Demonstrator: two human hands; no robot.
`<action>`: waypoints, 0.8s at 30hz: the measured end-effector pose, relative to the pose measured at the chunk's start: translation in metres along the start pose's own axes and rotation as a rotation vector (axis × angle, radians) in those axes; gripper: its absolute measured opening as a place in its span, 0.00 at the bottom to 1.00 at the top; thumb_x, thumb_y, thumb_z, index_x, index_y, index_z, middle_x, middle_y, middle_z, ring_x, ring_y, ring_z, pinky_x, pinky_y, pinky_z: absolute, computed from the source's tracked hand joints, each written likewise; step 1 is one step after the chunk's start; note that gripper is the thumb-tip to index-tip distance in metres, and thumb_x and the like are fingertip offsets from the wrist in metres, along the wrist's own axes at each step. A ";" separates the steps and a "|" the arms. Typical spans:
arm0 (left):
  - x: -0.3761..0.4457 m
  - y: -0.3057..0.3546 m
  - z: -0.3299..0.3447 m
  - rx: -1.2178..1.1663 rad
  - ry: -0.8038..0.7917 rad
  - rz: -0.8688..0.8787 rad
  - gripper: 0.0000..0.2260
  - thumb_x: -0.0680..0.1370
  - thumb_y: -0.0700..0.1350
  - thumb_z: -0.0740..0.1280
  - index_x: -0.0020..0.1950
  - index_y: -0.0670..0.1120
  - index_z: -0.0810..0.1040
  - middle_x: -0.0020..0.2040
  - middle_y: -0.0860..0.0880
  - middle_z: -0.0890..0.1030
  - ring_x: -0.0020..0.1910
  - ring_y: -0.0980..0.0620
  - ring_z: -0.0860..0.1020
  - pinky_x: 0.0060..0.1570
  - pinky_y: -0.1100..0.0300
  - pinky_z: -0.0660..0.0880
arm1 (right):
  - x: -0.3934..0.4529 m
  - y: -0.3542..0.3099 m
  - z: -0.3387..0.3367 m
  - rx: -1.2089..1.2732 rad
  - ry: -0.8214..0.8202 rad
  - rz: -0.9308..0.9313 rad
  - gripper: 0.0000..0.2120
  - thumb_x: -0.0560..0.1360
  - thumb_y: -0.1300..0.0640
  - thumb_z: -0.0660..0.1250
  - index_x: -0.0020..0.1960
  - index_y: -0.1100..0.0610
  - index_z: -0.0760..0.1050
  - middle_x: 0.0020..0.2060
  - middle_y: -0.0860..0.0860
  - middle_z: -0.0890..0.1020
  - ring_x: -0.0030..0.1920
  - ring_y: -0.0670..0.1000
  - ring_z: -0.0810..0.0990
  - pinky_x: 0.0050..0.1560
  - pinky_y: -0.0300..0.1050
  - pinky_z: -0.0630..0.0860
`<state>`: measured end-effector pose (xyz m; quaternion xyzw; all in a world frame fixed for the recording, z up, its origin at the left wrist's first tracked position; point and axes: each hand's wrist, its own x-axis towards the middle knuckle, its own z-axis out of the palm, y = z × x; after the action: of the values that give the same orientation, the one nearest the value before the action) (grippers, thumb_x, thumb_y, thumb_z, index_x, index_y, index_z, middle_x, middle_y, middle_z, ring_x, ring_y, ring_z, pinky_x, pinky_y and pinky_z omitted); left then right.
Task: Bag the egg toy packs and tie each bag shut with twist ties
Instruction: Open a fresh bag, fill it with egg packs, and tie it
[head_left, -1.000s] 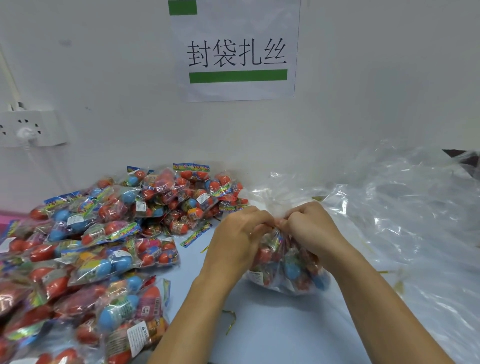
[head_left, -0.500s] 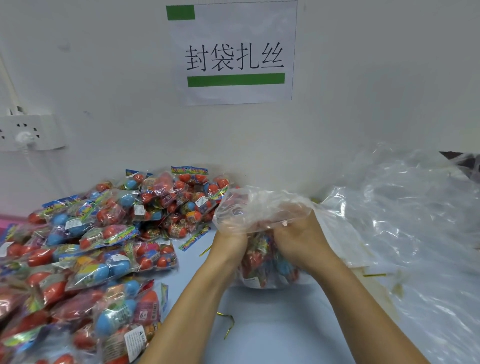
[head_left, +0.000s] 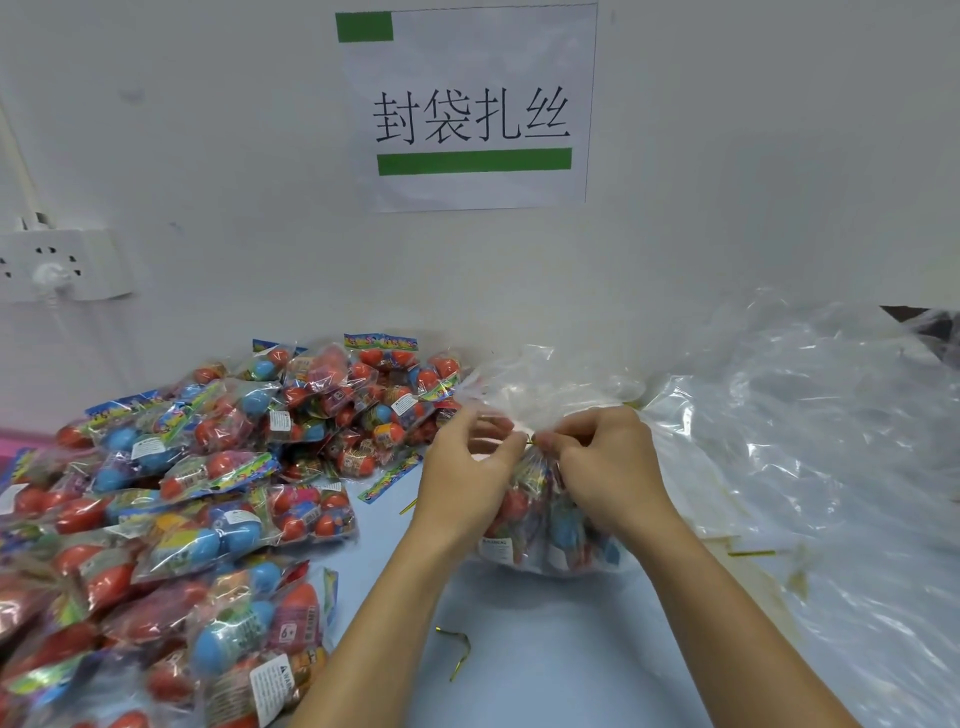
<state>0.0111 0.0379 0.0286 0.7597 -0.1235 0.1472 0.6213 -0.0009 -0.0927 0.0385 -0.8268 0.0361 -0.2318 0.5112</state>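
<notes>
A clear plastic bag (head_left: 545, 540) filled with red and blue egg toy packs sits on the pale blue table in front of me. Its gathered neck rises between my hands, and the loose top (head_left: 540, 389) fans out above them. My left hand (head_left: 467, 478) and my right hand (head_left: 602, 462) pinch a thin gold twist tie (head_left: 531, 441) at the neck, fingertips nearly touching. A big heap of loose egg toy packs (head_left: 208, 493) covers the table's left side.
Spare gold twist ties lie on the table, one near my left forearm (head_left: 457, 652) and one at the right (head_left: 750, 553). A pile of empty clear bags (head_left: 831, 467) fills the right side. A paper sign (head_left: 470, 106) and a power strip (head_left: 57, 265) hang on the wall behind.
My hands came up from around the bag's body to its neck. The bag's top, earlier draped over my hands, now stands gathered above them with a twist tie at the neck.
</notes>
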 end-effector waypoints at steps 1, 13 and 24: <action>0.000 0.000 -0.002 0.039 -0.029 0.053 0.04 0.77 0.39 0.71 0.48 0.48 0.82 0.46 0.54 0.83 0.50 0.55 0.81 0.49 0.60 0.79 | 0.001 0.001 -0.001 -0.003 0.001 0.008 0.12 0.74 0.62 0.73 0.33 0.56 0.84 0.28 0.48 0.83 0.33 0.43 0.80 0.30 0.32 0.72; 0.000 -0.009 -0.005 0.465 0.008 0.411 0.04 0.79 0.42 0.70 0.52 0.46 0.84 0.50 0.53 0.81 0.55 0.52 0.74 0.55 0.61 0.69 | 0.000 0.002 -0.002 0.052 -0.040 0.002 0.12 0.74 0.61 0.73 0.33 0.51 0.84 0.29 0.44 0.83 0.32 0.40 0.79 0.31 0.28 0.71; -0.005 -0.003 0.003 0.545 -0.015 0.152 0.12 0.81 0.44 0.60 0.44 0.44 0.81 0.49 0.45 0.80 0.55 0.46 0.72 0.57 0.47 0.70 | -0.009 -0.004 0.008 -0.164 0.030 -0.176 0.07 0.70 0.61 0.71 0.33 0.59 0.81 0.34 0.50 0.81 0.38 0.53 0.81 0.43 0.55 0.79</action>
<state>0.0072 0.0356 0.0237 0.8883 -0.1404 0.2155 0.3804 -0.0060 -0.0820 0.0358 -0.8623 -0.0103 -0.2844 0.4188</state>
